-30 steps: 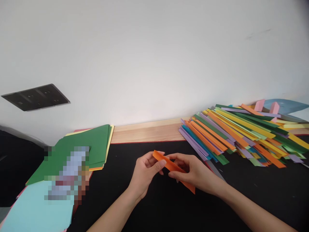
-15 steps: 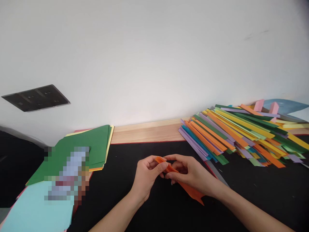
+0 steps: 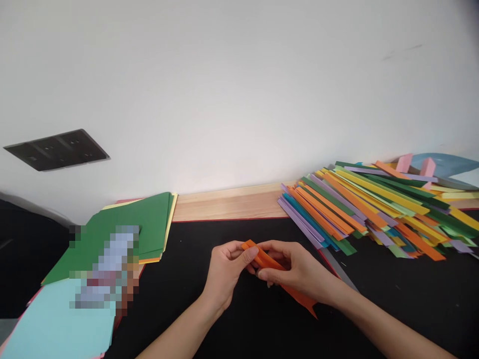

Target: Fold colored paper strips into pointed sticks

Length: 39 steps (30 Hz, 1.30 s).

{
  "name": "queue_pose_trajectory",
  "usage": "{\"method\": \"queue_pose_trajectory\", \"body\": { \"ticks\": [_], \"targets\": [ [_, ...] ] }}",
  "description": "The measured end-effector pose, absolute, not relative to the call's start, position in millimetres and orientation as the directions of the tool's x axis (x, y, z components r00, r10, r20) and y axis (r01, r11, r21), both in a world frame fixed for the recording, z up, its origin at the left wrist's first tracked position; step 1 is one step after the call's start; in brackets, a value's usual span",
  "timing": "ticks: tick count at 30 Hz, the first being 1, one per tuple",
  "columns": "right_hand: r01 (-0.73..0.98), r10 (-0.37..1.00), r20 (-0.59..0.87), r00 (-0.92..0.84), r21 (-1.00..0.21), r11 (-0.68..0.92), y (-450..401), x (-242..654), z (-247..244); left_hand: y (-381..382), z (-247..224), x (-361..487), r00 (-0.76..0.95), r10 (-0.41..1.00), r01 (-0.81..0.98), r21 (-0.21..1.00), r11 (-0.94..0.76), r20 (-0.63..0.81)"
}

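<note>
Left hand (image 3: 226, 267): thumb over bent fingers, nearly no gap, pinching the far-left end of an orange flat paper strip (image 3: 299, 296). Right hand (image 3: 295, 264): fingers curled round the same strip farther along, thumb on the near side, closed to about paper thickness. Can't see the undersides of either grip.

Strip sits between both hands, over the black red-edged mat (image 3: 168, 279), running far-left to near-right; its forked near-right end sticks out past the right hand. Can't tell if that end touches the mat. Looks folded or curled along its length. Two close pinch points probably keep thin paper from springing open.

Right, far: loose heap of multicoloured paper strips (image 3: 366, 199), mostly aligned, likely for easy picking. Left: dark green paper sheets (image 3: 149, 219) and pale blue paper sheets (image 3: 63, 319), stacked aside, presumably to leave the middle for working.

Containers: only candidate is the blue-grey curved object (image 3: 441, 162), far right, behind pink paper pieces (image 3: 404, 163). Can't tell whether it holds anything.
</note>
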State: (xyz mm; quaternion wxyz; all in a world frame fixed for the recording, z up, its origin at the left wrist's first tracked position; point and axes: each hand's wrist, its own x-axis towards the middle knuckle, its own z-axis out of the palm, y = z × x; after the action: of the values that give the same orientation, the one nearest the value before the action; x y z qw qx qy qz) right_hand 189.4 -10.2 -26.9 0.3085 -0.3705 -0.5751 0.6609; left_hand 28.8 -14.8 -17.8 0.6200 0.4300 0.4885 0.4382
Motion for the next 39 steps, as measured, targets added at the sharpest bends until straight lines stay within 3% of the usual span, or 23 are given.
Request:
{"method": "queue_pose_trajectory", "body": {
  "ticks": [13,39],
  "targets": [
    [-0.025,0.834,-0.179,-0.521,-0.974,-0.225,-9.6,187.6,-28.4,-14.5,-20.7,26.4,0.129,0.957,-0.129,0.952,0.276,-0.26],
    [0.0,0.825,-0.183,-0.534,-0.976,-0.216,-9.4,187.5,-25.2,-14.7,-21.6,27.4,0.12,0.958,-0.122,0.954,0.275,-0.26]
  ]
}}
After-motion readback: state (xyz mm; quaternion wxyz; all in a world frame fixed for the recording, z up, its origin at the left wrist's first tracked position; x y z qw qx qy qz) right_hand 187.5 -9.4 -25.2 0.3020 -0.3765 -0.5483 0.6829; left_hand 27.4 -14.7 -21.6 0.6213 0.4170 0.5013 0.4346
